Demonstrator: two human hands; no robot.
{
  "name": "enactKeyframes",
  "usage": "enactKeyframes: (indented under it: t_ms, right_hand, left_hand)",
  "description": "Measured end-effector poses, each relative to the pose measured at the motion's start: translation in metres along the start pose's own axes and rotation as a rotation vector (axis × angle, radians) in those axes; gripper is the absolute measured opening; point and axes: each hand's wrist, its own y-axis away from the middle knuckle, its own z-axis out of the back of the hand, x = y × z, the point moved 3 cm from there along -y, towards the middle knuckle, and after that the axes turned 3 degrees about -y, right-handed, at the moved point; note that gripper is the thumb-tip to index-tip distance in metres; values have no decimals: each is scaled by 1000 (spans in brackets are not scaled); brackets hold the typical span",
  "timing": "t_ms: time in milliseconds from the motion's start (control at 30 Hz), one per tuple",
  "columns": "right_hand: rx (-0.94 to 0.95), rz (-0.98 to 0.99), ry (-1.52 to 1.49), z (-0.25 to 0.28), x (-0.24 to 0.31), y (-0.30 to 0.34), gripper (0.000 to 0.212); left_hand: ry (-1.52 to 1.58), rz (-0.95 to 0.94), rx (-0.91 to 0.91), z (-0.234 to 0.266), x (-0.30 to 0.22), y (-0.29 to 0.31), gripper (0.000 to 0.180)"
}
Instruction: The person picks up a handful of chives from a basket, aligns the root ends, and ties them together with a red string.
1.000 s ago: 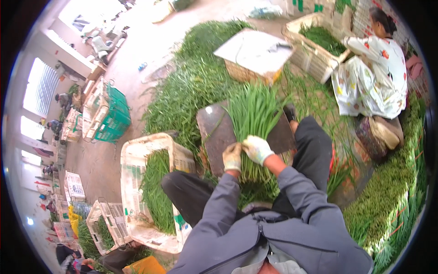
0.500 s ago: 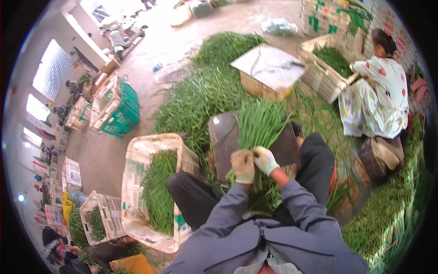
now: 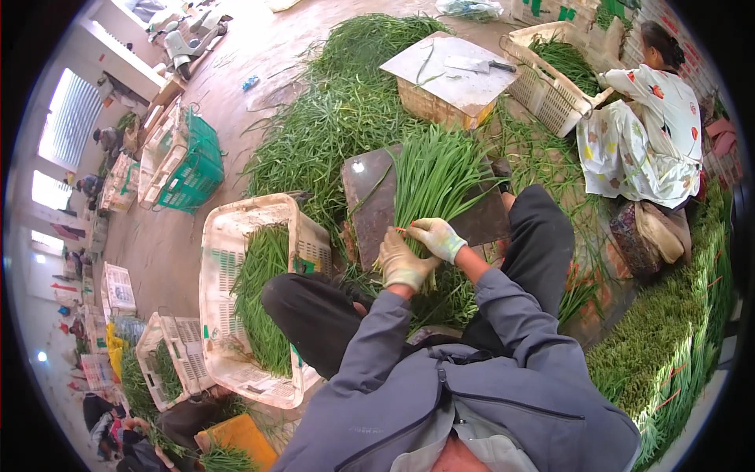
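A thick bunch of garlic chives (image 3: 440, 177) lies with its leaves fanned away from me over a dark square board (image 3: 370, 193). Both my hands wear pale work gloves and close around its near end. My left hand (image 3: 403, 263) grips the stalks from the left, its fingers pointing up along them. My right hand (image 3: 440, 238) holds the bunch from the right, fingertips close to the left ones. A thin red tie (image 3: 400, 229) shows at the fingertips; whether it goes all round the stalks is hidden.
A big heap of loose chives (image 3: 338, 118) lies beyond the board. A cleaver (image 3: 476, 64) rests on a white-topped box (image 3: 440, 59). At my left stands a white crate (image 3: 212, 315) holding chives. Another person (image 3: 645, 118) sits at the right; stacked bunches (image 3: 668, 338) line that side.
My view has shifted, so the scene sits higher in the picture. My left fingers have stretched up along the stalks, and a red tie now shows between my hands.
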Motion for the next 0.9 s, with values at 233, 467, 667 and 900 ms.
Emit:
enactKeyframes:
  t_ms: [233, 467, 667, 900]
  right_hand:
    - [-36, 116, 124, -16, 22, 11, 33]
    - [-87, 35, -483, 17, 73, 57, 33]
    - [-281, -255, 165, 13, -24, 45, 102]
    - [-40, -129, -231, -25, -57, 40, 66]
  left_hand:
    - [-125, 230, -3, -30, 18, -33, 111]
    - [887, 47, 410, 22, 52, -32, 56]
    - [1456, 331, 809, -14, 56, -10, 35]
    - [1198, 200, 563, -23, 59, -1, 59]
